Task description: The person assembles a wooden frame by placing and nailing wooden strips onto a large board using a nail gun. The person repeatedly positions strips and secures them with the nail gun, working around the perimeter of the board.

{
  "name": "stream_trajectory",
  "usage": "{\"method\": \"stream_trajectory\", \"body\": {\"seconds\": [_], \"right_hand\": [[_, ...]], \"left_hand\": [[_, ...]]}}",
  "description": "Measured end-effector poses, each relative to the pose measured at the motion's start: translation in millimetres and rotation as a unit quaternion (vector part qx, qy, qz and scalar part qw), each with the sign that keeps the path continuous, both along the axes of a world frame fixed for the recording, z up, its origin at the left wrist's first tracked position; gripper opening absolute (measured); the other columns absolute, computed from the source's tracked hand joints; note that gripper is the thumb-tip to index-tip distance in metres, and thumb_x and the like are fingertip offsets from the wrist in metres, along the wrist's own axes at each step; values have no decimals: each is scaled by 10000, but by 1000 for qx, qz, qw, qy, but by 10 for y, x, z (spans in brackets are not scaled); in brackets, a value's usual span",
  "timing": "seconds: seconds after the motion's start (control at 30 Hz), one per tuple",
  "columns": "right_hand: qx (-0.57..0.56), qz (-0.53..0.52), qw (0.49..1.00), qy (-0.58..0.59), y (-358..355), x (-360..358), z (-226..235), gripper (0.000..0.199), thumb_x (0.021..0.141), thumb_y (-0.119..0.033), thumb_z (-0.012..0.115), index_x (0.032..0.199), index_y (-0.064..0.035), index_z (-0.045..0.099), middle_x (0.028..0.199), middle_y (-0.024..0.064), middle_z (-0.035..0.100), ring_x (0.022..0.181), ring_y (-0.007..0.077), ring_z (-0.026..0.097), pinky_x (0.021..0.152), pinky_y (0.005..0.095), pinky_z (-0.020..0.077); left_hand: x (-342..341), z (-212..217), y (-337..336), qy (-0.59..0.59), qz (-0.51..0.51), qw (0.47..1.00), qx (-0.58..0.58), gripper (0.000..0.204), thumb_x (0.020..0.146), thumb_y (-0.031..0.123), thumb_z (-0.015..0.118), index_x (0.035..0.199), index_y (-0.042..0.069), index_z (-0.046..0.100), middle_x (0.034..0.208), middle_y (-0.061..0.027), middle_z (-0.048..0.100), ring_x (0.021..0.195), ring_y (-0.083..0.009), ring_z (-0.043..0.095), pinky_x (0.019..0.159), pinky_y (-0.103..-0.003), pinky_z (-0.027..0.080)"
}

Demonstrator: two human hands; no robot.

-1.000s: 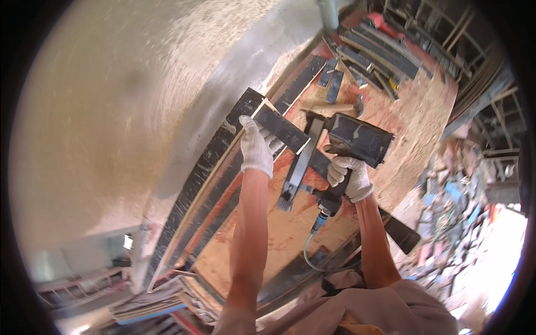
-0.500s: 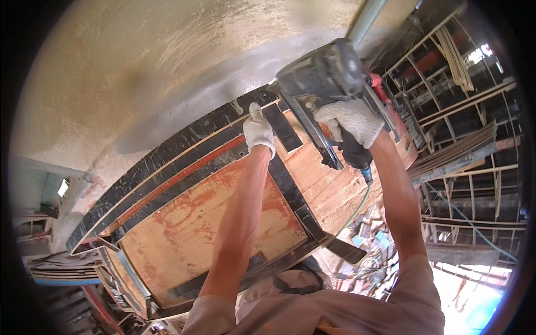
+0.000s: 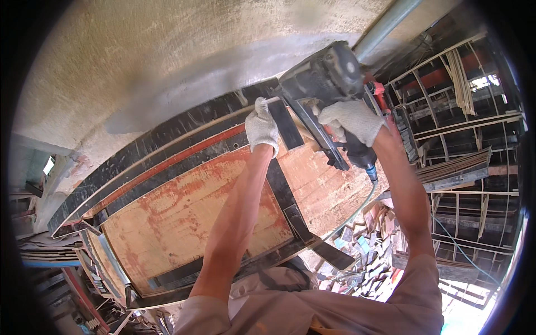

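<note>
One fastening step in hand, to judge by the pose: bracing on the left, aiming a tool on the right. Left hand (image 3: 262, 124), gloved, thumb up, set against the near-left edge of a short dark board (image 3: 287, 127); whether gripping it or only pressing, cannot tell with the fingers hidden. Short board lying between both hands, upper end close to the curved black rail (image 3: 162, 142). Just above that end, the nose of a black nail gun (image 3: 315, 78), too blurred to tell touching from hovering. Right hand (image 3: 357, 120), also gloved, wrapped around the gun's handle. Called for next, probably: seat the nose squarely, hold the board tight to the rail, mind the left thumb, very near the nose.

Farther out, from the left: stacked boards (image 3: 50, 257) with a blue edge low down; then a table (image 3: 184, 218) of red-stained plywood, bordered by dark strips, with a red strip (image 3: 184, 152) along the rail. Beyond, a beige, grey-patched wall (image 3: 184, 61). Rightward, scrap offcuts (image 3: 368, 245) in a heap, a thin air hose (image 3: 364, 202) running down from the gun, a metal pipe (image 3: 388, 28) up top, and a barred rack (image 3: 463, 139) bearing timber at far right.
</note>
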State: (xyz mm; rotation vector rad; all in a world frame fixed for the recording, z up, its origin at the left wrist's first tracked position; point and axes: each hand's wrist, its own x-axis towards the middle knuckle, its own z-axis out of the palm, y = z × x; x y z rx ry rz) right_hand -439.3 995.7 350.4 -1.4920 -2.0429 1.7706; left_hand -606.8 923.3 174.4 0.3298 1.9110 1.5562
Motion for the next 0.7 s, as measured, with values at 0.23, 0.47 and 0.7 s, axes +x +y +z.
{"method": "stream_trajectory", "body": {"seconds": [0.23, 0.47, 0.7], "right_hand": [[48, 56, 997, 34, 166, -73, -26, 177, 889, -171, 698, 869, 1, 738, 582, 12, 547, 448, 159, 535, 456, 306, 454], [12, -13, 1000, 8, 143, 29, -11, 197, 859, -162, 725, 738, -22, 660, 576, 31, 528, 450, 166, 541, 421, 317, 442], [95, -9, 994, 52, -311, 101, 239, 239, 936, -180, 663, 757, -24, 690, 596, 30, 562, 507, 142, 562, 495, 306, 455]], "left_hand": [[27, 20, -48, 9, -25, 999, -24, 669, 1082, 536, 420, 1125, -65, 710, 987, -321, 710, 981, -462, 694, 845, -486, 506], [71, -107, 23, 5, -21, 1000, 11, 555, 1091, 463, 456, 1248, -14, 692, 1112, -241, 744, 1027, -377, 710, 899, -424, 519], [60, -618, -717, -121, -102, 956, 246, 498, 1085, 481, 502, 1170, 15, 655, 947, -92, 729, 789, -122, 655, 760, -289, 543]]}}
